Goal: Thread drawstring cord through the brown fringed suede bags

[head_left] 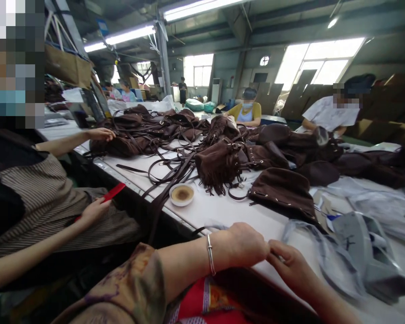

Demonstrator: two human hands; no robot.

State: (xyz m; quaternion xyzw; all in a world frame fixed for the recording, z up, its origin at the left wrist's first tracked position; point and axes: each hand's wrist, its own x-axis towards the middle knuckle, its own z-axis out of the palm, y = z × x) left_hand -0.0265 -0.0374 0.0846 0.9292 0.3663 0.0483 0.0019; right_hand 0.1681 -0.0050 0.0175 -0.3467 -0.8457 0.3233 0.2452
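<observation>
My left hand [245, 245] and my right hand [288, 265] meet at the near edge of the white table [222, 209]. Both are curled with fingertips pinched together where they touch; what they hold is too small to make out. A silver bangle [210, 254] sits on my left wrist. Clear plastic bags [344, 252] lie just to the right of my hands. A brown fringed suede bag [222, 164] and another brown bag [283, 191] lie beyond them.
A small white dish with brown contents [182, 194] sits by loose brown straps [168, 180]. A heap of brown bags [148, 128] fills the far table. A person at my left holds a red tool [113, 192]. Two more people sit across the table.
</observation>
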